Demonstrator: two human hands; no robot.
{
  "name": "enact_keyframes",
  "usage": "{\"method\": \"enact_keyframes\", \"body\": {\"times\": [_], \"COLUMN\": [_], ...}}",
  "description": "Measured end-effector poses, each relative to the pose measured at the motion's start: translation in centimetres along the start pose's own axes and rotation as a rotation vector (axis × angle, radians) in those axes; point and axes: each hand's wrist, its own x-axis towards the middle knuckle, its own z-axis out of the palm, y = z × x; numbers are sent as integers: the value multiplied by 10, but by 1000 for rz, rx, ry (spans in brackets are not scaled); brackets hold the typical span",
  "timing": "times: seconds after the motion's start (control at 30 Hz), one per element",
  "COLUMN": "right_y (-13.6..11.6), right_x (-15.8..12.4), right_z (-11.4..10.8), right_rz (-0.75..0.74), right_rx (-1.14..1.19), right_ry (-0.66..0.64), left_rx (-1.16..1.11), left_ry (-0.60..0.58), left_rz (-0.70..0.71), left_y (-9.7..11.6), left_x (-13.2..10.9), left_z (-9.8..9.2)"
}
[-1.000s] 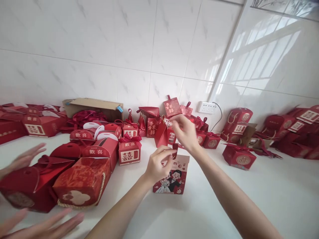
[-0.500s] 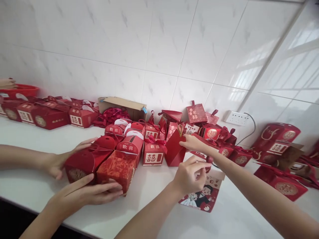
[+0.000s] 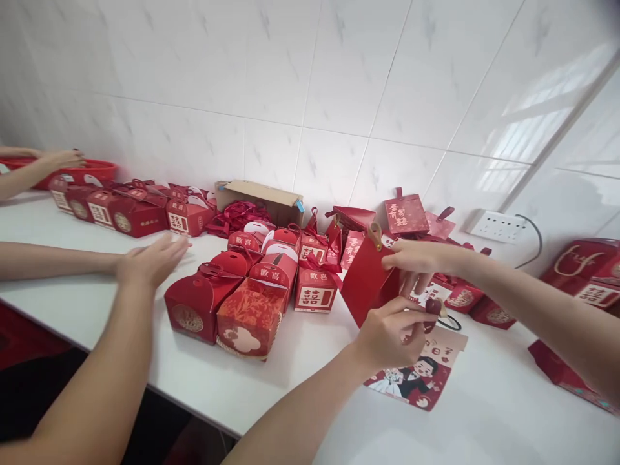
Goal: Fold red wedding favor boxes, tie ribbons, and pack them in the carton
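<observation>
My left hand [image 3: 392, 336] is closed in a pinch on a small dark red tab [image 3: 431, 307], just above a flat red box printed with a cartoon couple [image 3: 416, 382] that lies on the white table [image 3: 203, 381]. My right hand [image 3: 417, 259] grips the top edge of a plain red pouch [image 3: 367, 284] with a gold ring [image 3: 375, 234]. It holds the pouch tilted above the table, beside a small red ribboned box [image 3: 314, 292].
A co-worker's hands [image 3: 150, 259] hover left of a cluster of red gift boxes [image 3: 249, 316]. Another person's hand [image 3: 58, 158] rests on a red basin at far left. A cardboard box [image 3: 259, 197] of ribbons, more red boxes and a wall socket [image 3: 494, 226] line the tiled wall.
My right hand has taken the red pouch by its top and lifted it, tilted. The co-worker's hands have come off the big red boxes and moved left. The view has swung left.
</observation>
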Motion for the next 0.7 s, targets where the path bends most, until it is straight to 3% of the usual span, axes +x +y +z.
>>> {"method": "enact_keyframes", "body": {"times": [0.17, 0.33, 0.43, 0.57, 0.7], "right_y": [-31, -74, -83, -81, -77], "right_x": [5, 25, 18, 2, -6], "right_z": [-25, -55, -44, -8, 21], "right_rz": [103, 313, 313, 364, 355], "right_rx": [-86, -227, -166, -122, -141], "right_ry": [55, -254, -360, -544, -632], "left_rx": [-12, -27, -50, -34, -23], "left_ry": [52, 17, -4, 13, 19], "left_rz": [91, 24, -8, -31, -31], "left_y": [-3, -3, -1, 0, -3], "left_x": [1, -1, -2, -4, -8], "left_z": [4, 2, 2, 4, 8]}}
